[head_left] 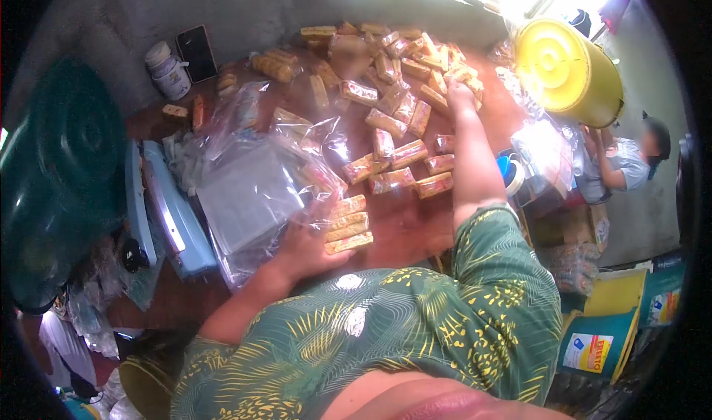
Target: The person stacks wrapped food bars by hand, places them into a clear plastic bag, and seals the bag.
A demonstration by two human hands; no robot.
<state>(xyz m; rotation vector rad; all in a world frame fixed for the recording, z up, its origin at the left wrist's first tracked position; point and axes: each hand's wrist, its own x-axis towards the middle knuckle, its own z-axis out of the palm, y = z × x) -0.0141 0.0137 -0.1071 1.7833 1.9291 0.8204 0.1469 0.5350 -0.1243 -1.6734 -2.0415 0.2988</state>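
My left hand (308, 245) is wrapped round a stack of several wrapped biscuit packs (348, 227) near the table's front edge, beside a clear plastic bag (319, 156). My right hand (461, 93) is stretched out to the far right of the pile, its fingers closed around a wrapped pack (461, 73). Many more packs (389, 123) lie loose across the reddish table (415, 227) between and beyond my hands. A pile of flat clear plastic bags (248, 194) rests just left of my left hand.
Blue sealer-like device (178, 212) and green drum (63, 175) at left. White bottle (169, 71) and phone (196, 53) at the back left. Yellow bucket (567, 67) at the right, a person (623, 160) beyond it. Tape roll (513, 171) by my right forearm.
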